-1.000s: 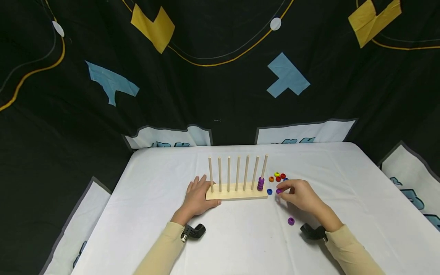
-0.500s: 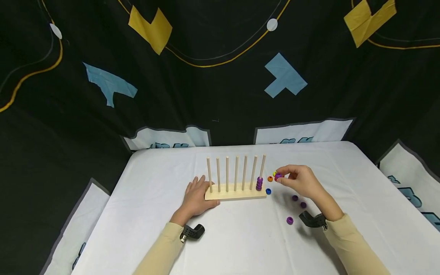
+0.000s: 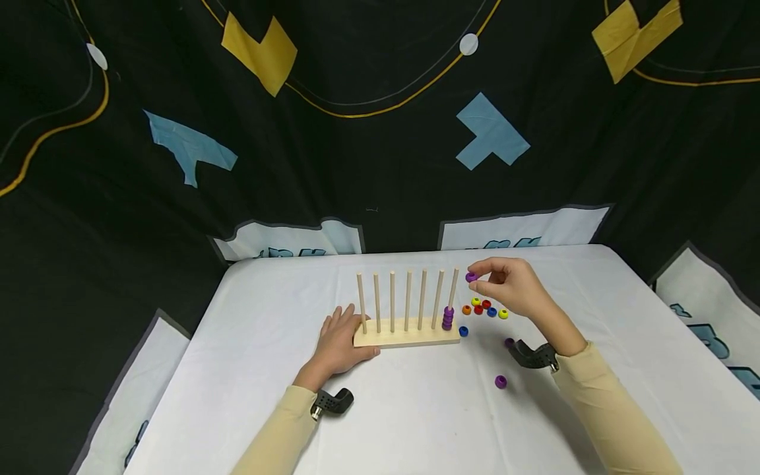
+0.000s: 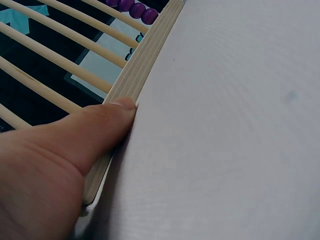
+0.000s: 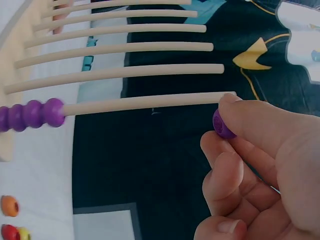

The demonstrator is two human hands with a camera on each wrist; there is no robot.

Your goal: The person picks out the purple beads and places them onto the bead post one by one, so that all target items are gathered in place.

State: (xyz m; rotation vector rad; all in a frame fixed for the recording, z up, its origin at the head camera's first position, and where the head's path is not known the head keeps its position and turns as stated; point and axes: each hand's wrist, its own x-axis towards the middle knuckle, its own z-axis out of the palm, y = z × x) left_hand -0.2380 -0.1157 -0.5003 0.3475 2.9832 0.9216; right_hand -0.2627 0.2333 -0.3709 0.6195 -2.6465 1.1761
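A wooden peg rack point(image 3: 406, 338) stands on the table, its upright pegs in a row. Several purple beads point(image 3: 448, 318) are stacked on the rightmost peg. My left hand point(image 3: 340, 343) holds the rack's left end; in the left wrist view the thumb point(image 4: 100, 125) presses along the base's front edge, the other fingers being hidden there. My right hand point(image 3: 510, 285) pinches a purple bead point(image 5: 223, 125) between thumb and fingers, just right of the rightmost peg's tip. In the right wrist view the bead sits close by the end of that peg point(image 5: 150, 102).
Right of the rack lie loose beads: a blue bead point(image 3: 464, 332), an orange bead point(image 3: 466, 310), a red bead point(image 3: 487, 304), a yellow bead point(image 3: 503, 314) and others. Nearer the front are a purple bead point(image 3: 501, 382) and another purple bead point(image 3: 509, 343), partly by the right wrist camera point(image 3: 531, 355).
My right hand has lifted the purple bead from the table, up and away to the height of the rightmost peg's tip. My left hand has stayed on the rack.
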